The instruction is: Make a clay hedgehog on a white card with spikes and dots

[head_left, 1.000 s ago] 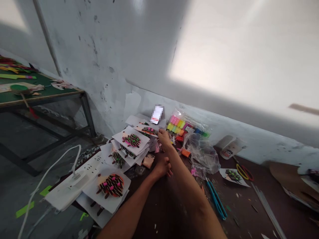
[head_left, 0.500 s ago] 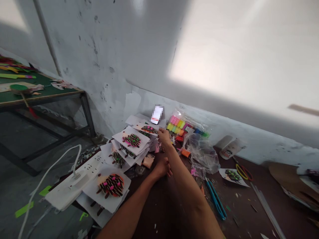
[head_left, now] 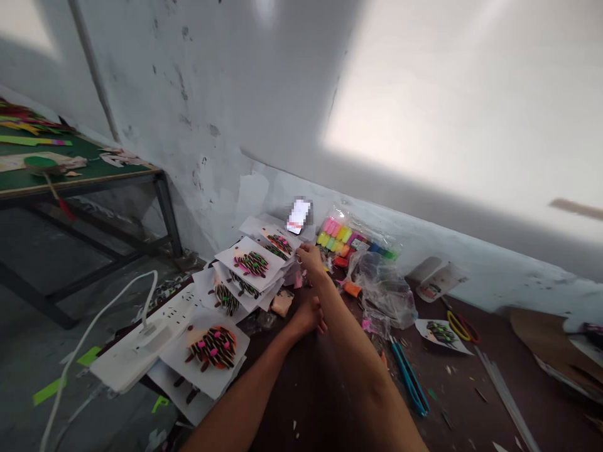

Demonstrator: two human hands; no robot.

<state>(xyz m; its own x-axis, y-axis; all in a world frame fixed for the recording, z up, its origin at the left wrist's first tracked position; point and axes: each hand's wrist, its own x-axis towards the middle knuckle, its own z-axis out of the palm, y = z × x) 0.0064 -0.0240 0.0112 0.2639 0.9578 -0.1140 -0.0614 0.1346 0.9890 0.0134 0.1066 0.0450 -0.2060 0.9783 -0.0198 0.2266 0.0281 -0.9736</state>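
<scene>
My right hand point(head_left: 311, 258) reaches to the back of the card pile. Its fingers are closed on the right edge of a white card with a clay hedgehog point(head_left: 279, 243) in dark stripes, orange and pink dots. Below it, my left hand point(head_left: 308, 316) is held low over the table with curled fingers, partly behind my right forearm; what they hold, if anything, is hidden. Just left lie more hedgehog cards, one with green and pink dots point(head_left: 251, 263) on top and another with pink dots point(head_left: 214, 346) nearer me. A peach clay packet point(head_left: 282, 302) sits beside my left hand.
A lit phone point(head_left: 298, 215) leans by the wall. Coloured clay packs point(head_left: 336, 235), crumpled plastic point(head_left: 381, 292), blue tweezers point(head_left: 409, 376), scissors point(head_left: 461, 326) and a fallen cup point(head_left: 440, 280) lie to the right. A white power strip point(head_left: 141, 342) borders the left side.
The card in my right hand has tipped, so its hedgehog face shows more fully on the pile. My left hand has stayed about where it was.
</scene>
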